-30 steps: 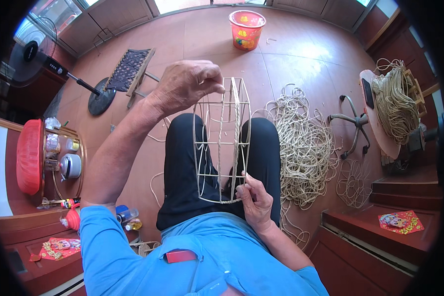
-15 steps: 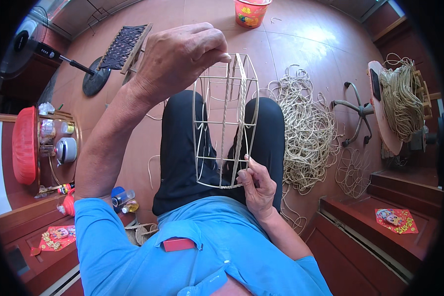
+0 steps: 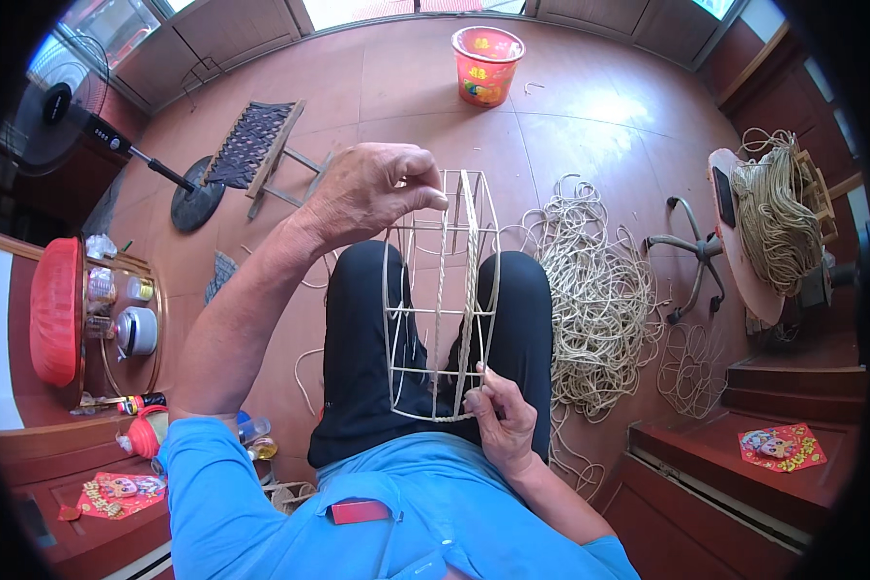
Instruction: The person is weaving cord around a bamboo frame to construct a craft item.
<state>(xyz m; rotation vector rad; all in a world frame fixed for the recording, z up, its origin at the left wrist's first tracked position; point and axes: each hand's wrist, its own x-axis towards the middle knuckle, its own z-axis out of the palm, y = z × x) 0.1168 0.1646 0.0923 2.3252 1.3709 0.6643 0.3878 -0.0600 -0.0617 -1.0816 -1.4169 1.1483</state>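
Note:
An open, cream-coloured wire basket frame (image 3: pixel 419 311) is held over my knees, with pale cord twisted along some of its bars. My left hand (image 3: pixel 377 190) reaches to its far end, thumb and forefinger pinched at a strand of the cord (image 3: pixel 442 261). Whether the strand is loose there or lies along a bar is hard to see. At the near right corner, my right hand (image 3: pixel 502 414) grips the frame between thumb and fingers.
A large heap of loose cord (image 3: pixel 599 300) lies on the floor to the right, beside a wheeled chair base (image 3: pixel 696 249). Bundled cord (image 3: pixel 778 222) hangs farther right. A red bucket (image 3: pixel 488 68), a woven-seat stool (image 3: pixel 251 145) and a standing fan (image 3: pixel 58 106) stand ahead and left.
The view has tilted up, so everything sits lower in the picture. My left hand has come slightly nearer along the frame from its far edge; my right hand keeps its hold.

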